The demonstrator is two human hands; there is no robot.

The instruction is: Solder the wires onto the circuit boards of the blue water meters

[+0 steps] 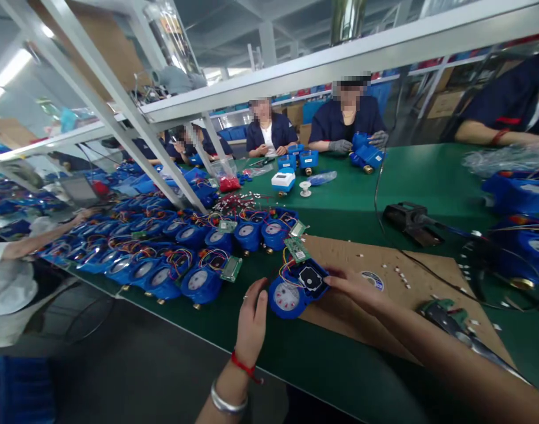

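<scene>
A blue water meter (287, 296) with a round dial rests at the left edge of a cardboard sheet. Its lid-side housing stands open, showing a black inner part (312, 279); thin coloured wires run from it to a green circuit board (297, 249). My right hand (346, 284) grips the housing's right edge between thumb and fingers. Just left of the dial is my left hand (253, 315), fingers stretched out, holding nothing, with a narrow gap to the meter. Rows of similar meters (201, 285) with wires and boards fill the table to the left.
The cardboard sheet (353, 253) carries small white connectors and a tool with a metal shaft (455, 324). Behind it lies a black device with a cable (410, 222). Metal shelf posts (158, 159) rise at left. Co-workers sit across the green table (340, 194); another person's arm reaches in at far left.
</scene>
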